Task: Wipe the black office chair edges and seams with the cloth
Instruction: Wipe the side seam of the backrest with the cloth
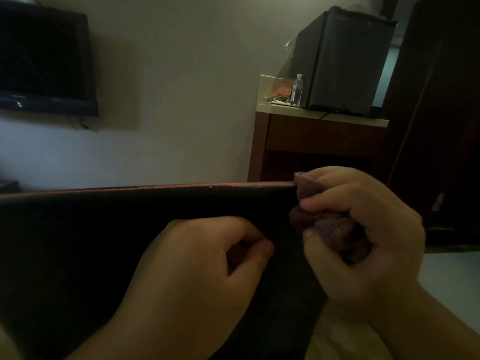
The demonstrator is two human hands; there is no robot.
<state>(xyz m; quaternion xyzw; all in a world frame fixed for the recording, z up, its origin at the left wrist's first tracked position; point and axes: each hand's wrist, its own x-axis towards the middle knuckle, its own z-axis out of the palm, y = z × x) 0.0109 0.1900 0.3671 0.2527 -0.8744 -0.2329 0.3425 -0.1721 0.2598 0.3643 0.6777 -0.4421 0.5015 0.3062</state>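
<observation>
In dim light, the black office chair (pixel 104 242) is cut off at the left and bottom edges and reduced to a dark slab with a worn reddish top edge, its seams hard to make out. A bunched purple cloth (pixel 327 227) is gripped in the curled fingers of the right hand (pixel 363 237) and pressed against the right end of that edge, while the left hand (pixel 197 271) is rested on the chair's dark surface, thumb and forefinger drawn together; whether anything is pinched between them cannot be told. Behind, a wall-mounted television (pixel 44 63), a mini fridge (pixel 345 63) and a water bottle (pixel 297 90) on a wooden cabinet (pixel 311 146) are seen.
</observation>
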